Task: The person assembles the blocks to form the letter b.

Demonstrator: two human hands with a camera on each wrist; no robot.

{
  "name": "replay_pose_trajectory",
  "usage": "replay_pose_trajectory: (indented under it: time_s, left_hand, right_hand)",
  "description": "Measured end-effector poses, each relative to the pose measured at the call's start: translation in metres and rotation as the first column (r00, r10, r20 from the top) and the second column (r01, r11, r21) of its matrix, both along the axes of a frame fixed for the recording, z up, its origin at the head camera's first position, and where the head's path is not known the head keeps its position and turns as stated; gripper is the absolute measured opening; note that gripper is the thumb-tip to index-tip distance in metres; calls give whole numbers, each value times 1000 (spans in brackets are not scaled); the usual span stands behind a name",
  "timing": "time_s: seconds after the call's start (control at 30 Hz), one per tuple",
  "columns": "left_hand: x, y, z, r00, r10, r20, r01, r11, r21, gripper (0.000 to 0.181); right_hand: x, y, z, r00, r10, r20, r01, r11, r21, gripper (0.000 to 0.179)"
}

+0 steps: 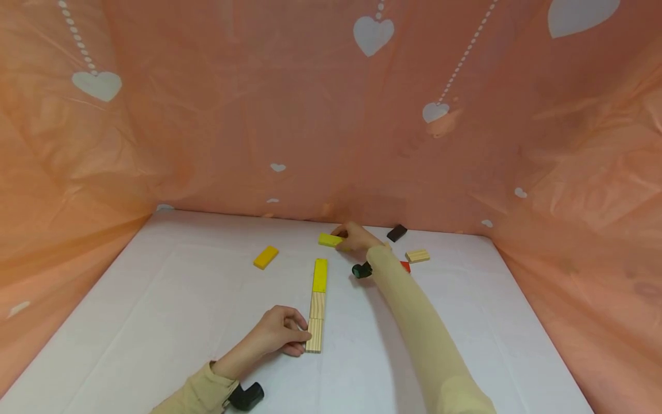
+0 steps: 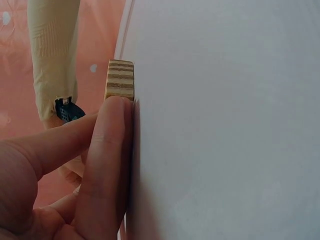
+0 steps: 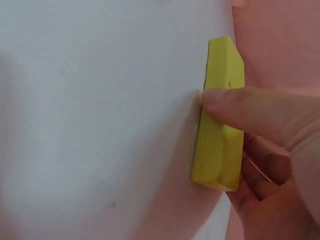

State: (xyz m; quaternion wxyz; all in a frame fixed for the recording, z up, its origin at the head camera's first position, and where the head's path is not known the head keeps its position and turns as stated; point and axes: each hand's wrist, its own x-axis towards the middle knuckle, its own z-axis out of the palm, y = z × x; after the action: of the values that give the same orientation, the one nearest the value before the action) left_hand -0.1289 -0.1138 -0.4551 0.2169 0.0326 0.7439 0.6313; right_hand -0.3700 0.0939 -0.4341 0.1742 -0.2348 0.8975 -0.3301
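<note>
Yellow block (image 3: 210, 155), right fingers (image 3: 272, 162) pinching it, left fingers (image 2: 105, 145) curled against wooden block (image 2: 120, 77)

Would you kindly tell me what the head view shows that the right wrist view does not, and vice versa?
Only the head view shows the left hand touching a row of one yellow and two plain wooden rectangular blocks, plus a loose orange-yellow rectangular block and a dark rectangular block.

Only the right wrist view shows both ends of the bright yellow rectangular block held by the right hand.

Both share that hand and block, the white tabletop and the pink-orange sheet.
</note>
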Motion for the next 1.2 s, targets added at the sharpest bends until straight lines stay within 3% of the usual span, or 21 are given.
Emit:
replay_pose_trajectory:
  time_s: [0.23,0.57,0.67,0.73,0.83,1.0,1.2]
  left_hand:
    - [1,1,1,1000,3,3,-3,1000,-3,20]
    - [2,0,1,1000,-1,-3,1,1000,4,21]
    - [3,0,1,1000,-4,-4,4,1000,10,20]
    - [2,0,1,1000,-3,-2,3,1000,11,20]
    - [2,0,0,1000,0,2,0,1000,9,20]
    - [1,0,0,1000,1,9,-1,1000,7,20]
    - [1,0,0,1000,0,9,0,1000,4,20]
  right_hand:
    - [2,2,6,1000,16,-22,-16,999,32,30]
    - [2,4,13,998,62,-30,-62,998,1,28]
    - [3,3,17,999,42,-32,-43,999,-25,29]
    - [3,1,19,1000,-11,8,12,997,-82,31]
    - [5,-2,18,990,-104,92,121,973,-198,36]
    - [9,-7,9,957,-193,215,262,894,-363,57]
    - [12,-11,-6,951,-248,186,305,851,-428,63]
